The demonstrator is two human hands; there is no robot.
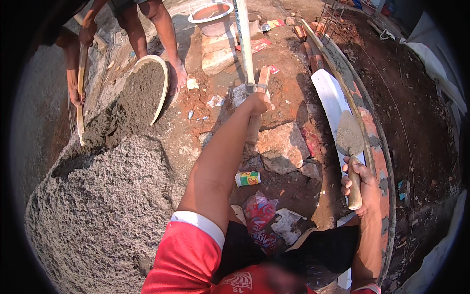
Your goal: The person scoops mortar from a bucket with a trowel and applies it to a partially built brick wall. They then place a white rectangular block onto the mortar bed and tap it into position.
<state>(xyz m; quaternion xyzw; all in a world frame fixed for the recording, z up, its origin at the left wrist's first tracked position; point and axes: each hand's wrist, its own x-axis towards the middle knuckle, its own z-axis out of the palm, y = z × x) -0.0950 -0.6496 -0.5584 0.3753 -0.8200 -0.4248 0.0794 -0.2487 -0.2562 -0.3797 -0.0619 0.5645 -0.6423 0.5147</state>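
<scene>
My right hand (368, 183) is wrapped round the wooden handle of a pointed trowel (349, 134). Its blade, coated in grey mortar, points away from me over a long white panel (325, 87) beside the low brick wall (385, 188). Stretched out ahead, my left hand (261, 103) is closed on a narrow wooden strip (253, 130), which shows above and below it; the fingers are partly hidden. Close above that hand is the lower end of a whitish pole (245, 41). A large rough stone block (284, 147) lies just nearer to me.
A big heap of wet mortar (107, 206) fills the left side. Beyond it a barefoot co-worker grips a wooden tool handle (81, 73) by a tilted mortar-filled basin (161, 93). Another basin (211, 12) rests on blocks (219, 56). Wrappers (248, 178) litter the ground.
</scene>
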